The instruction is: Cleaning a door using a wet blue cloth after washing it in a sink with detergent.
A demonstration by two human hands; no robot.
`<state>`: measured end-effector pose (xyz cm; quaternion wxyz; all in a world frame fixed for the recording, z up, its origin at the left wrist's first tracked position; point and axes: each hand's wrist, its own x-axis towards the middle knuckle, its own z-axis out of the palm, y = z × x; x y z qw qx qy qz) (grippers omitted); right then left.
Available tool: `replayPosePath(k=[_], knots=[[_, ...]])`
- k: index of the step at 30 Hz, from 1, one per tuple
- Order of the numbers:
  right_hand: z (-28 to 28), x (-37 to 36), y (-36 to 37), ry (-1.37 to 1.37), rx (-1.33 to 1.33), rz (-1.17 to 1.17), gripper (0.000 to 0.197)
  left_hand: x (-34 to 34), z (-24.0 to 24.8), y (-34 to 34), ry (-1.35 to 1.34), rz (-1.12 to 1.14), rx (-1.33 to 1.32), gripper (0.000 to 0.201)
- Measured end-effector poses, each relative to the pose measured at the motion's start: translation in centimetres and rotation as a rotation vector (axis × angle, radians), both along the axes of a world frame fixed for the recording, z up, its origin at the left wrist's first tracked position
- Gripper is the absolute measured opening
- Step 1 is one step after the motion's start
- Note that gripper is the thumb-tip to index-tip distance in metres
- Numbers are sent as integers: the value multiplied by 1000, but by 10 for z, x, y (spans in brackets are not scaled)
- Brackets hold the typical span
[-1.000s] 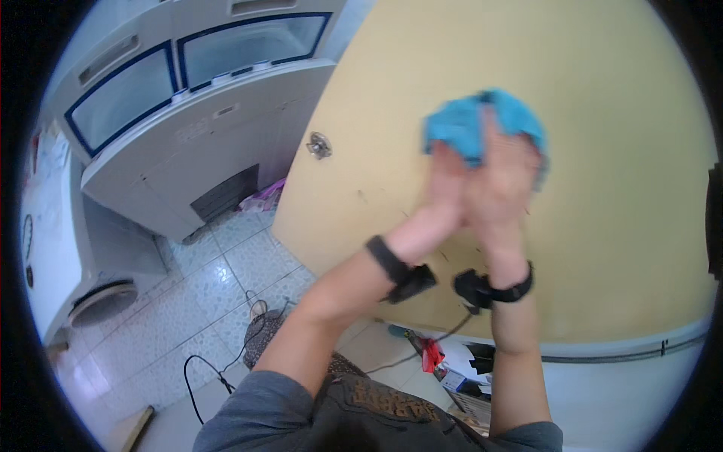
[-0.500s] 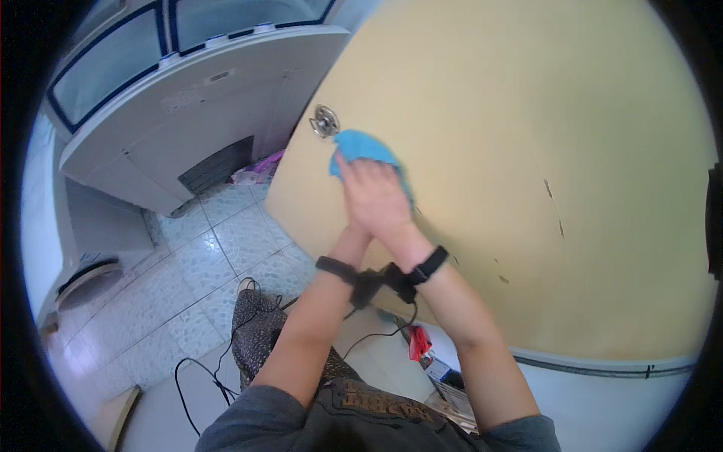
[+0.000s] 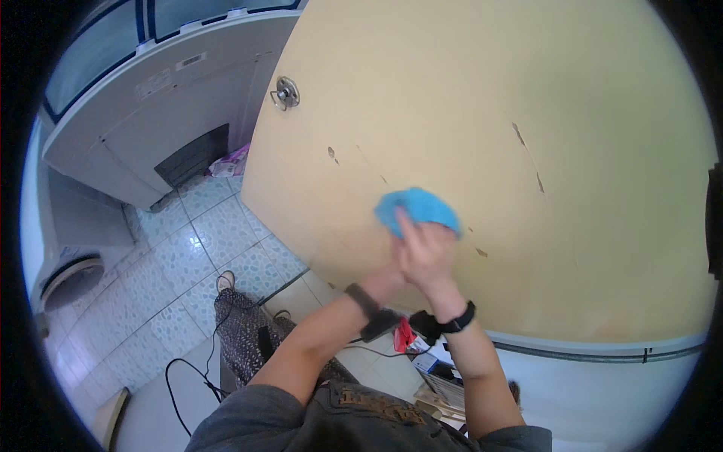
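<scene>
A blue cloth point(image 3: 416, 209) lies bunched against the broad cream door point(image 3: 602, 151), below and right of its metal knob point(image 3: 285, 93). My right hand point(image 3: 431, 252) presses the cloth to the surface from its lower edge, fingers reaching over it and slightly blurred. Tucked against and partly beneath the right hand is my left hand point(image 3: 395, 265). Its fingers are mostly hidden and smeared, so their hold on the cloth is unclear. Both wrists wear black bands. Brown scratches and chips point(image 3: 518, 134) mark the door around the cloth.
A grey appliance panel point(image 3: 188, 90) stands left of the door. Patterned tiles point(image 3: 203, 241) cover the floor, with a black cable point(image 3: 169, 384) by my leg. A red packet point(image 3: 404, 336) and boxes point(image 3: 440, 384) sit below the door.
Both hands and the blue cloth have moved down and right across the door, away from the knob. The view has shifted a little, and chips near the knob are now uncovered.
</scene>
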<state>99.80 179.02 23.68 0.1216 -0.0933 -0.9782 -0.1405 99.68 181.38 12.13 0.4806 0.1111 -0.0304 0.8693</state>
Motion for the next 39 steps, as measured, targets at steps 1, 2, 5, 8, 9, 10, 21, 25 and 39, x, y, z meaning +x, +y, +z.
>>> replayPosePath(k=[1,2,5,8,9,10,21,25,39], knots=[[23,13,2,39,50,-66,45,5,25,13,-200,-153,241,54],[39,21,7,179,111,-21,46,6,37,17,-186,-165,290,54],[65,25,16,385,180,-1,48,-13,76,9,901,269,-456,57],[67,14,13,430,255,-65,52,-33,103,7,-368,-391,914,51],[59,6,7,402,283,-97,53,-40,94,3,224,127,402,50],[54,-1,4,388,284,-99,53,-41,85,-1,498,372,137,50],[-49,-99,-22,63,158,-5,48,-113,-52,-32,430,481,-465,38],[-35,-96,-28,195,33,-57,45,-139,-11,-77,1558,1129,-1055,43],[-69,-38,-42,804,-131,-558,55,-128,79,-130,1553,650,-547,42]])
